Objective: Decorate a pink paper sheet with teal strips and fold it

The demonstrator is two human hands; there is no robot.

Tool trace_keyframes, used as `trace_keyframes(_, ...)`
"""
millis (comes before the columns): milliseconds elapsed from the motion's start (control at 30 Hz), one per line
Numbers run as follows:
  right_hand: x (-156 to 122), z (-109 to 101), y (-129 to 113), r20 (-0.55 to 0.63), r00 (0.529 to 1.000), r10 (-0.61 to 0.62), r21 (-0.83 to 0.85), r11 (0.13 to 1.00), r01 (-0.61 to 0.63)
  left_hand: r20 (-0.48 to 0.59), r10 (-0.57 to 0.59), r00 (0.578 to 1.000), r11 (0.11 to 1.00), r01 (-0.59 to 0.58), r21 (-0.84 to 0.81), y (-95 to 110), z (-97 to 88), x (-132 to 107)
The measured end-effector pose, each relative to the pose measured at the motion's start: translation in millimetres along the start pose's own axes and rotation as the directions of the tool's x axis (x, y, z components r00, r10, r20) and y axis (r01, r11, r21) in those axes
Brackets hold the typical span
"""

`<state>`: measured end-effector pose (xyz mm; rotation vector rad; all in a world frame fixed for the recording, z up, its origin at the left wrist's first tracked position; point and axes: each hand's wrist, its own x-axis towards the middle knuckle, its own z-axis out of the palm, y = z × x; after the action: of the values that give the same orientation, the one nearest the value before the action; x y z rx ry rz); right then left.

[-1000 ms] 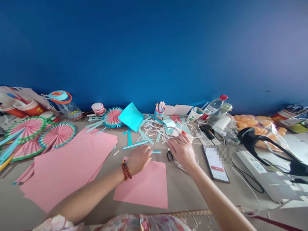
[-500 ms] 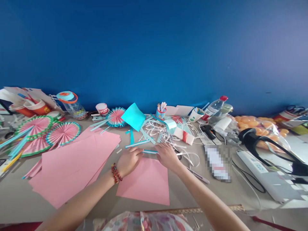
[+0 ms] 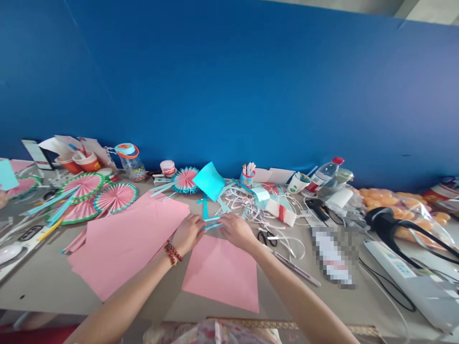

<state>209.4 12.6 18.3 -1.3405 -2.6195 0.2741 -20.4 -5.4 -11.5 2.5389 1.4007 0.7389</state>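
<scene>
My left hand (image 3: 189,232), with a red bead bracelet at the wrist, and my right hand (image 3: 236,230) meet over the far edge of a pink paper sheet (image 3: 223,273). Both pinch the ends of thin blue paper strips (image 3: 212,223) held between them. Fingers of each hand are curled closed on the strips. A folded turquoise sheet (image 3: 209,180) stands just beyond them, among loose white and blue paper scraps (image 3: 247,200).
A stack of large pink sheets (image 3: 125,241) lies left. Pink paper fans (image 3: 103,196) sit further left. Black scissors (image 3: 264,237), a pen (image 3: 296,269), a phone (image 3: 332,255), a power strip (image 3: 412,282), bottles (image 3: 322,173) and cups (image 3: 298,181) lie right.
My right hand moved left from the scrap pile to meet my left hand. Both now lift the blue strips off the table. The view has tilted up and shifted.
</scene>
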Motion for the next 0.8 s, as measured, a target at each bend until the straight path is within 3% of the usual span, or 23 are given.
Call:
trace_keyframes(167, 18, 12, -12, 0.011, 1.0, -0.011, -0.034, 0.999, 0.011, -0.008, -0.023, 1.0, 0.999, 0.023, 0.028, -5, 5.3, -5)
trace_keyframes(567, 16, 17, -16, 0.005, 1.0, -0.026, -0.027, 0.999, 0.026, -0.022, -0.061, 0.998, 0.995, 0.063, 0.072, 1, 4.9, -10)
trace_keyframes(700, 8, 5, -24, 0.01, 1.0, -0.014, -0.042, 0.999, 0.015, -0.026, 0.021, 0.999, 0.999, -0.02, 0.032, 6, -0.3, -13)
trace_keyframes(800, -1, -5, -32, 0.008, 1.0, 0.019, -0.046, 0.999, -0.018, -0.008, 0.13, 0.992, 0.991, -0.13, 0.021, -2, -0.5, -13)
